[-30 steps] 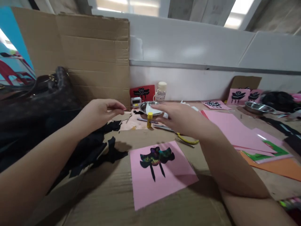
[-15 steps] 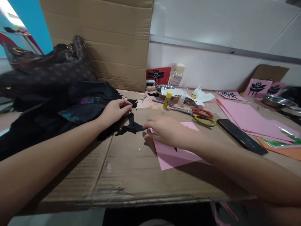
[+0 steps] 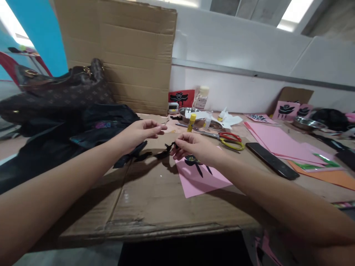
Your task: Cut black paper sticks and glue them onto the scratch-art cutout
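My right hand [image 3: 191, 147] pinches a thin black cut-out scrap [image 3: 167, 148] between thumb and fingers, raised a little above the cardboard. Whether it is paper or cloth I cannot tell. Just left of it, my left hand [image 3: 140, 135] hovers with fingers loosely stretched and nothing visible in them. More black scraps [image 3: 142, 156] lie below that hand, beside a heap of black fabric [image 3: 91, 122]. Under my right hand and forearm rests a pink sheet [image 3: 191, 186] bearing a black flower-like shape [image 3: 200, 170], partly covered.
A yellow glue stick [image 3: 191, 123], scissors with red and yellow handles [image 3: 231, 139] and a metal bowl [image 3: 184, 114] stand behind my right hand. To the right lie a black phone [image 3: 271, 160] and pink sheets [image 3: 277, 138]. A brown handbag [image 3: 61, 88] sits at left.
My right hand has lifted the black scrap off the cardboard. My left hand has moved right, closer to it. The head view has tilted up, and more of the flower-like shape shows.
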A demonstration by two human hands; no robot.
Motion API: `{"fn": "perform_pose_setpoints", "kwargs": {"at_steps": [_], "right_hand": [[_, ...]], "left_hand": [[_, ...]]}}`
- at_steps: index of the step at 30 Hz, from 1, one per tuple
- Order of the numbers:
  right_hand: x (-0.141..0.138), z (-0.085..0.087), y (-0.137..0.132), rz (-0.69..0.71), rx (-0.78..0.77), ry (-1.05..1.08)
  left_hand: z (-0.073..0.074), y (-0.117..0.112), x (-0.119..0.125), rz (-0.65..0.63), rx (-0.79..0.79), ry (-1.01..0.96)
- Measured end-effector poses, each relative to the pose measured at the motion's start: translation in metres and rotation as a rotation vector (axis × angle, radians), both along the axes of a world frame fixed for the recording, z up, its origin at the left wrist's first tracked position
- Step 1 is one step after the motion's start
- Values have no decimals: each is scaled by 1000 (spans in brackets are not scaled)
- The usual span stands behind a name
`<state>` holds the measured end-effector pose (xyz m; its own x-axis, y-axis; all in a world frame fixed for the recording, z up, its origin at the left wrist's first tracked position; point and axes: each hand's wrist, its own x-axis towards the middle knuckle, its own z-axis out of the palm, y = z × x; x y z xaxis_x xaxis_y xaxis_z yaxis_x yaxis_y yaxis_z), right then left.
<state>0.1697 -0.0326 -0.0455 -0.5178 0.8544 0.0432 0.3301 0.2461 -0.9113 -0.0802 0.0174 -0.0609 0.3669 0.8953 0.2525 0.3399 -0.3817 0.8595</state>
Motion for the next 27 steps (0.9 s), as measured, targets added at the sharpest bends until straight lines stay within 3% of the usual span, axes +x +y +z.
{"fn": "perform_pose_setpoints", "kwargs": {"at_steps": [3, 6, 15, 20, 27], "right_hand": [[20, -2, -1, -34, -98, 135], [33, -4, 3, -44, -131, 264], [45, 1, -5, 61, -199, 482], [39, 2, -15, 146, -215, 588], [46, 0, -2, -55, -208, 568]], "left_hand": [[18, -24, 15, -152, -48, 23], [27, -37, 28, -270, -85, 128], [6, -48, 38, -368, -71, 223], [5, -64, 43, -414, -21, 233], [7, -56, 33, -290, -7, 176]]}}
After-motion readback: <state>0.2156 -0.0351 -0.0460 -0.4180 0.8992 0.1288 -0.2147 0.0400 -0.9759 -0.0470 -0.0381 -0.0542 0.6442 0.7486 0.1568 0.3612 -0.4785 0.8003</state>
